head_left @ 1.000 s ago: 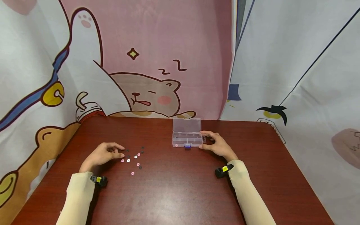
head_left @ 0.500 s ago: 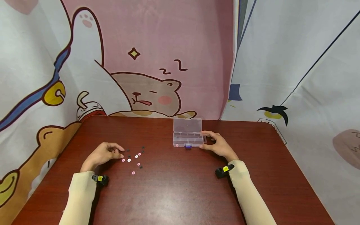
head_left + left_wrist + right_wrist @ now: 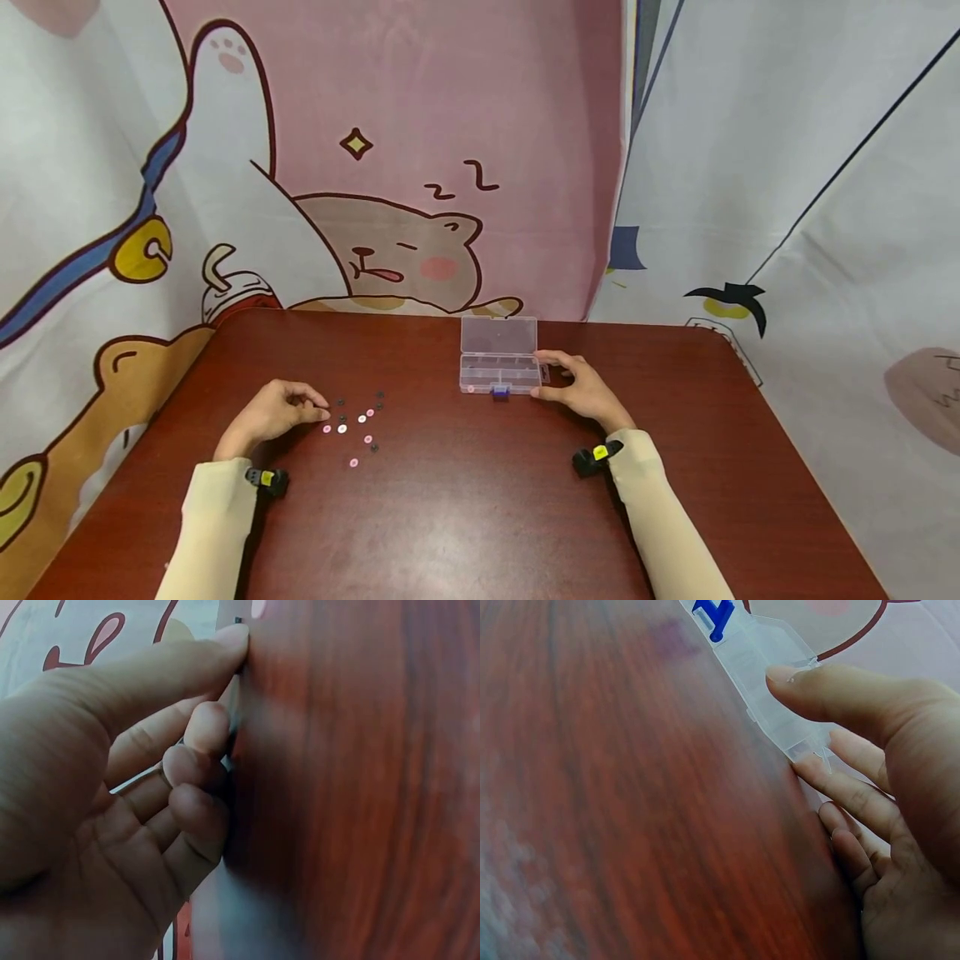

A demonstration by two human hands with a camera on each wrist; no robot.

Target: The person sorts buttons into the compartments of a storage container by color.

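Note:
My left hand (image 3: 273, 410) rests low over the table's left side, at the edge of a scatter of small button-like discs. Its thumb and index fingertips are close together, with nothing plainly visible between them. In the left wrist view the other fingers (image 3: 196, 817) bend loosely, and the thumb tip is beside a small dark disc (image 3: 238, 620). Nearest the hand lie a pink disc (image 3: 327, 429), a white disc (image 3: 342, 428) and a black disc (image 3: 342, 417). With thumb and fingers, my right hand (image 3: 588, 393) grips the right end of a clear plastic compartment box (image 3: 501, 363), lid raised.
One pink disc (image 3: 471, 389) sits in the box's front left compartment. A blue latch (image 3: 500, 392) is on its front. Farther from the left hand lie another pink disc (image 3: 354, 462) and several more. Behind the brown table (image 3: 465, 500) hangs a printed cloth (image 3: 525, 167).
My left thumb and index fingertips have drawn closer together beside the discs. The right hand keeps its place on the box, and the discs look unmoved.

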